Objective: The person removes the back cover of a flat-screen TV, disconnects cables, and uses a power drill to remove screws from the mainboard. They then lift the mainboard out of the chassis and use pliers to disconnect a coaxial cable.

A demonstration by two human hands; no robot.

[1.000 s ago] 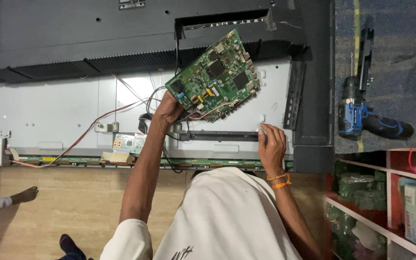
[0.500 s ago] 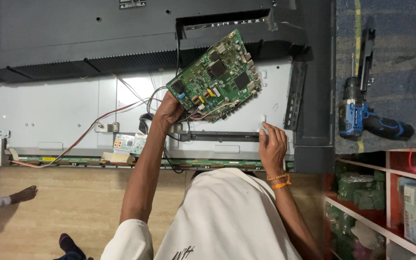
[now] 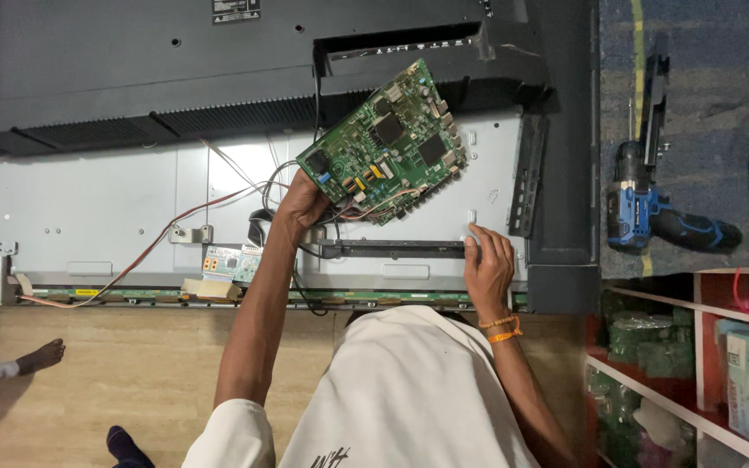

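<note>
My left hand (image 3: 302,204) grips the lower left corner of a green circuit board (image 3: 387,143) and holds it lifted and tilted over the grey metal back panel (image 3: 97,217) of an opened flat television. Thin wires (image 3: 257,178) still run from the board down to the panel. My right hand (image 3: 487,264) rests flat on the panel's lower right part, its fingers by a small white tab (image 3: 472,216) and the end of a black bar (image 3: 392,250). An orange band sits on that wrist.
The black rear cover (image 3: 175,61) lies folded back above the panel. A blue cordless drill (image 3: 643,208) lies on the blue mat at right. Red shelves (image 3: 704,364) with packets stand lower right. A small green board (image 3: 229,260) sits low on the panel. Another person's foot (image 3: 41,354) shows at left.
The circuit board has tilted slightly in my left hand. My right hand has shifted a little along the panel, its fingers now by the white tab.
</note>
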